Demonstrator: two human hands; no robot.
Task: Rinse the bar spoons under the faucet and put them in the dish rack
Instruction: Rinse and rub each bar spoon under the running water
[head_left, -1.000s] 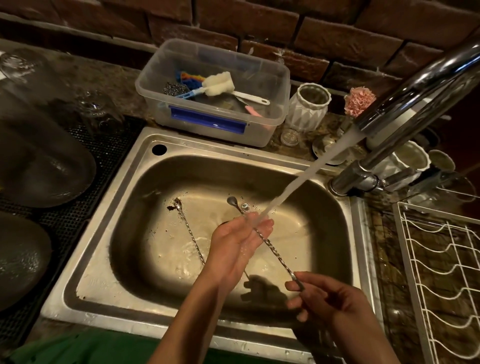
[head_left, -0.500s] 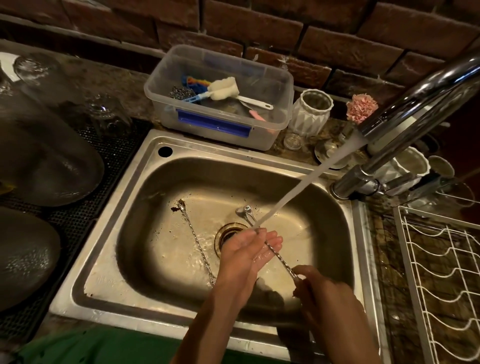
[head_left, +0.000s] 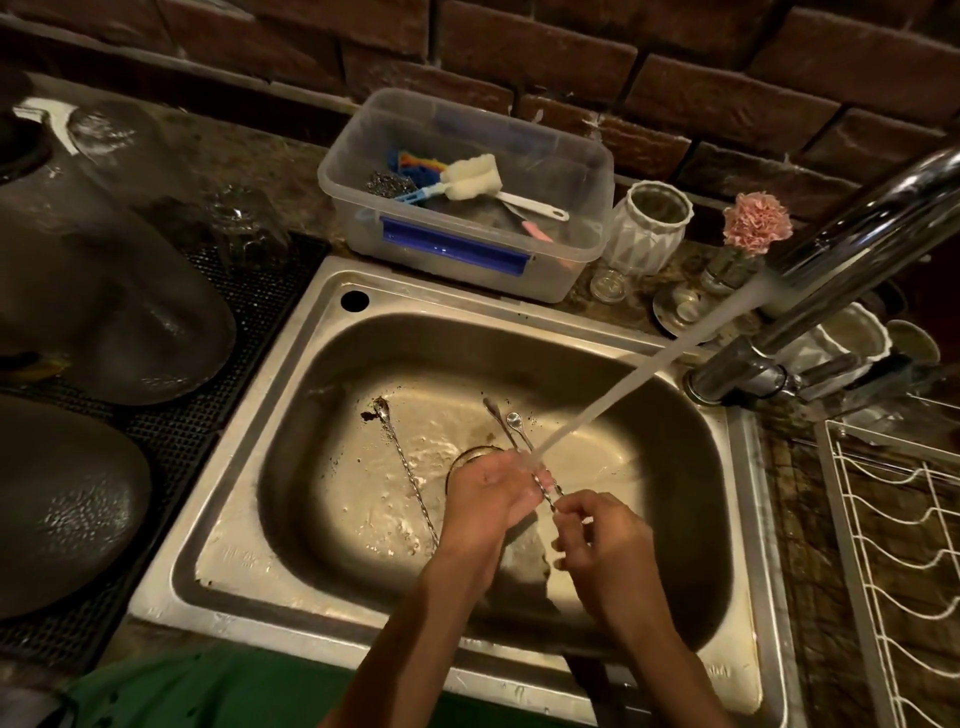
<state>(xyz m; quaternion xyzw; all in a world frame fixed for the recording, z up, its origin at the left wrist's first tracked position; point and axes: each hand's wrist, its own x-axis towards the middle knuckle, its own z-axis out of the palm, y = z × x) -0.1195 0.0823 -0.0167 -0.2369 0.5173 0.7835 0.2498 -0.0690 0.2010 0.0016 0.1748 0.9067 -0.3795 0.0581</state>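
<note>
1. The held bar spoons (head_left: 511, 423) appear to be two, bowls side by side, angled over the drain with their twisted stems under the water stream (head_left: 618, 395). A second ago only one bowl was clear there.
2. The right hand (head_left: 605, 551) pinches the stem ends. It now sits closer to the left hand than a second ago.
3. The left hand (head_left: 488, 493) is curled around the stems where the stream lands, and has slid along them; this reads as rubbing mid-rinse.
4. A third bar spoon (head_left: 400, 457) lies on the sink (head_left: 748, 519) floor, unmoved and still dirty at the bowl.
5. The dish rack (head_left: 893, 545) on the right holds no spoons yet.
</note>
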